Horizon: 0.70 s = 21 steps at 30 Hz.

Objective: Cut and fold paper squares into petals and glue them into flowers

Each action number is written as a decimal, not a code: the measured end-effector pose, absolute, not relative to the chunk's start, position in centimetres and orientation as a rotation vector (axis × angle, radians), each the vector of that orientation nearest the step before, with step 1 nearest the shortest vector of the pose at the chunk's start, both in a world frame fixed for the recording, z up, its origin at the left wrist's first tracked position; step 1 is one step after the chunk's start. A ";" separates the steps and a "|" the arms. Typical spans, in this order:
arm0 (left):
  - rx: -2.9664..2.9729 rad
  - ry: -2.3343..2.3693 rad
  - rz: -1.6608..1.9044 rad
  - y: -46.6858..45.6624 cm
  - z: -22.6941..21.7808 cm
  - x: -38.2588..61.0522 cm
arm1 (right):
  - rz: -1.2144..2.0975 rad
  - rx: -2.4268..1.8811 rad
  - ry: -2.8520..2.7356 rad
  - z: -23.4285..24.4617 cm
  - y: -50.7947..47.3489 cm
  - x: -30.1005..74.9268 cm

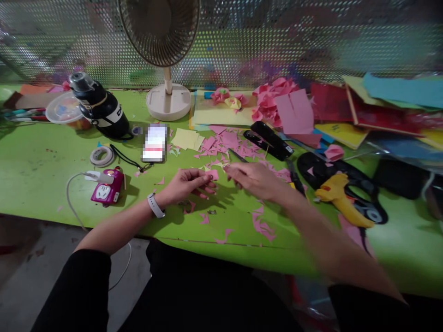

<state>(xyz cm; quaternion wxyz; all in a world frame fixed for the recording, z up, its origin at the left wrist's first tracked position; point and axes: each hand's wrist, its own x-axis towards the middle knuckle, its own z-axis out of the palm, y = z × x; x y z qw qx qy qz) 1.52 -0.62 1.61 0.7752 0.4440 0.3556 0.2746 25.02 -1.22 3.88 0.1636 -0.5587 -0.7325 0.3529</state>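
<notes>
My left hand [188, 183] hovers low over the green table [41, 170], fingers curled, pinching a small pink paper piece [212, 174] at its tips. My right hand [254, 179] is just to the right, blurred by motion, its fingers drawn together near the same pink piece; whether it grips anything is unclear. A dark slim tool [238, 156], perhaps scissors, lies just beyond the hands. Pink paper scraps [263, 226] litter the table around and below both hands. A white band sits on my left wrist.
A yellow glue gun [341, 196] and black stapler [268, 138] lie to the right. Fan base [168, 101], black bottle [100, 108], phone [155, 143], tape roll [102, 157], pink power strip [105, 186] sit left. Coloured paper sheets [380, 110] pile at the back right.
</notes>
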 end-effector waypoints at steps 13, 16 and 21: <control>0.902 0.831 0.768 -0.1 1.3 1.1 | 0.522 -2.136 -2.343 1.6 2.2 31.3; 0.902 0.829 0.804 0.0 1.0 1.1 | 0.654 -2.173 -2.318 1.9 2.4 32.1; 0.879 0.862 0.854 0.2 1.1 1.1 | 1.344 -1.948 -1.750 2.5 2.1 33.1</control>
